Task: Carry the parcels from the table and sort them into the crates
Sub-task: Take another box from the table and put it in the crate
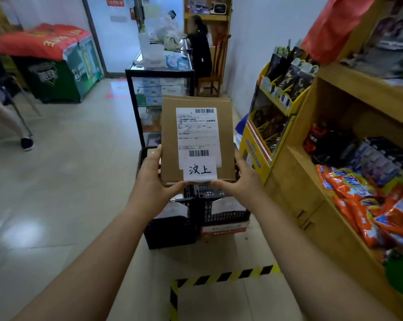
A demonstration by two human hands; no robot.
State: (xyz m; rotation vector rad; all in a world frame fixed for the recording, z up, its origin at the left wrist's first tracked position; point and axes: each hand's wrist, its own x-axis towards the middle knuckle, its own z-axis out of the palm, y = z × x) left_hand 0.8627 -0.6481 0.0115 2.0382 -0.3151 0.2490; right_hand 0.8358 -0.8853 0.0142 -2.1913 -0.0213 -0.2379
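Both arms reach forward, left hand [152, 179] and right hand [241, 178] each in a thumb-and-fingers grip.

Pale glossy tiled floor [57, 181] carries most things. Black plastic crates [172, 228] sit on it mid-frame, side by side, touching; flat parcels lie inside, one red-and-white [223, 228] in the right crate. Yellow-black hazard tape [219, 276] stuck on the tiles just in front of the crates, forming a corner. Behind the crates a black-framed glass counter [159, 89] stands on the floor, white boxes and bags on top. Left rear: green chest freezer [64, 77] with red cloth over it. Right: wooden shelf unit [311, 181] holding orange snack packets [369, 205]; yellow display stand [265, 135] beside it. Wooden chair [216, 66] at back.
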